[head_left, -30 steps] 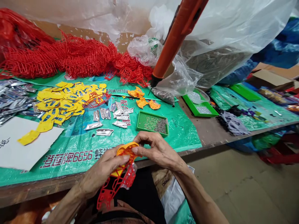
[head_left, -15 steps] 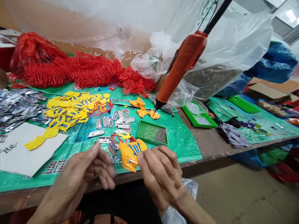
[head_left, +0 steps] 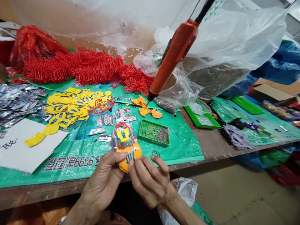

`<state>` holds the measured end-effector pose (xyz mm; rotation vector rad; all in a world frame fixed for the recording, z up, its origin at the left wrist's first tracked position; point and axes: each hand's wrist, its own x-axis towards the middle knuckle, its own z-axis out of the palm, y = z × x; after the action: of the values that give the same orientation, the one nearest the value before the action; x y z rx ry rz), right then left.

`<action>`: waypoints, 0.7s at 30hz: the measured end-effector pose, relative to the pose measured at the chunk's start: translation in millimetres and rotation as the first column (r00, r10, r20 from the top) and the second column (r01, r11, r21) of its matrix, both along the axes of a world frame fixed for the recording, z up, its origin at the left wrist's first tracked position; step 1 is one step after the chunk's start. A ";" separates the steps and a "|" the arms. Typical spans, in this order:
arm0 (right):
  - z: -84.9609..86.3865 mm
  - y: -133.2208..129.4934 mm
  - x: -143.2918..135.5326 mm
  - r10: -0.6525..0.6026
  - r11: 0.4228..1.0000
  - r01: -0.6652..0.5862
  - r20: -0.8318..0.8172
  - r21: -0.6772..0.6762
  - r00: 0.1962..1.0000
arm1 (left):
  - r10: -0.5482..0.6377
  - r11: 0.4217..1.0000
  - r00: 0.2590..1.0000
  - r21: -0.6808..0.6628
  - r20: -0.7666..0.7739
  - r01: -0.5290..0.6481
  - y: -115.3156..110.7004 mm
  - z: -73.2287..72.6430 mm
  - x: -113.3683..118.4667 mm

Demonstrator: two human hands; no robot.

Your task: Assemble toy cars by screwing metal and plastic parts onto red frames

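Observation:
A yellow toy car body (head_left: 127, 145) with a red frame and blue stripes is held over the table's front edge. My left hand (head_left: 105, 175) grips its left side, thumb on top. My right hand (head_left: 150, 178) pinches the front end on the right, other fingers bent. Just beyond the car body lie silver foil-like parts (head_left: 105, 138). A green tray (head_left: 142, 129) of small screws sits to its right. Above, an orange electric screwdriver (head_left: 170, 59) hangs tip down, near several yellow-orange car pieces (head_left: 156, 113).
Yellow panels (head_left: 70, 104) are heaped at the left, beside silver parts (head_left: 17, 101) and a white card (head_left: 30, 156). Red plastic frames (head_left: 93, 67) pile along the back. A second green tray (head_left: 203, 120) and grey cloth-like pieces (head_left: 236, 136) lie at the right.
My left hand has moved right and closed on the car body's side. The car body has turned from tilted to facing up, its red frame now visible. The view has shifted slightly.

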<state>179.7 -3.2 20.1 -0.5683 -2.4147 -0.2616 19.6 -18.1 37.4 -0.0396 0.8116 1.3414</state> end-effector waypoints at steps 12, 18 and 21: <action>-9.5 -21.2 -51.0 -0.784 0.175 -0.705 -0.530 -0.687 0.322 | 0.065 0.995 0.979 0.090 -0.194 -0.048 1.1 -5.9 7.1; -4.3 -14.7 -66.0 -0.851 0.190 -0.806 -0.503 -0.560 0.149 | 0.058 0.994 0.983 0.103 -0.172 -0.041 -3.5 -8.1 12.0; 1.3 -7.8 -59.2 -0.835 0.169 -0.804 -0.516 -0.570 0.190 | 0.043 0.993 0.983 0.113 -0.179 -0.023 -5.6 -5.2 13.3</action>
<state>120.5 -11.0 21.4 -0.8811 -0.5781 1.5924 32.8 -23.7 32.2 0.1586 0.8910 1.4341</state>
